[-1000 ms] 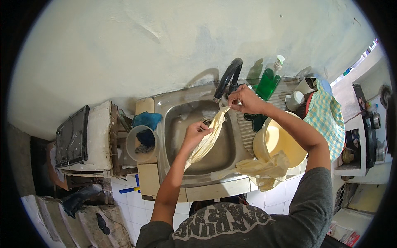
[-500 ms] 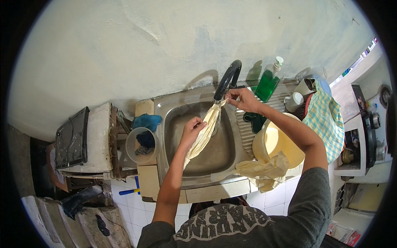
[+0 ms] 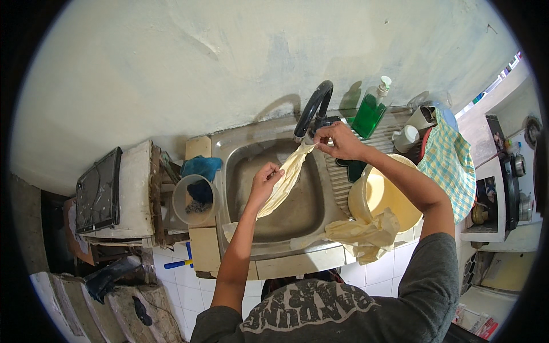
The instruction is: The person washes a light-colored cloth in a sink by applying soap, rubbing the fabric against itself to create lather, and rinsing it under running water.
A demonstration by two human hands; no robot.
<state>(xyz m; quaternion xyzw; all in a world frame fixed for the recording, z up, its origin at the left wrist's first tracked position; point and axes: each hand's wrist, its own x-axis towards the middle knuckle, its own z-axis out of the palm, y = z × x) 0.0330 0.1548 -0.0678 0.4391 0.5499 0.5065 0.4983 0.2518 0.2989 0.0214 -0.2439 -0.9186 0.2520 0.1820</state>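
A long, gathered strip of pale yellow cloth [image 3: 287, 182] stretches diagonally over the steel sink [image 3: 269, 233]. At its upper end, just right of the mouth of the black faucet [image 3: 314, 106], my right hand [image 3: 340, 142] pinches the tip between thumb and fingers. Lower down, my left hand [image 3: 265, 182] grips the strip's side with its thumb on top. The cloth's lower end passes behind my left wrist, partly hidden. A similar crumpled yellow cloth [image 3: 372, 234] hangs over the front rim of a cream bucket [image 3: 357, 197], under my right forearm.
A green soap bottle [image 3: 370, 111] and a white mug [image 3: 405, 139] stand on the drainboard. A checkered cloth [image 3: 449, 166] drapes at the right. Left of the sink are a clear tub [image 3: 178, 208] with scrubbers and a blue cloth [image 3: 201, 167].
Both hands keep their hold on the yellow cloth. Its upper end has shifted slightly right and down, away from the faucet mouth, where it was touching or very close before.
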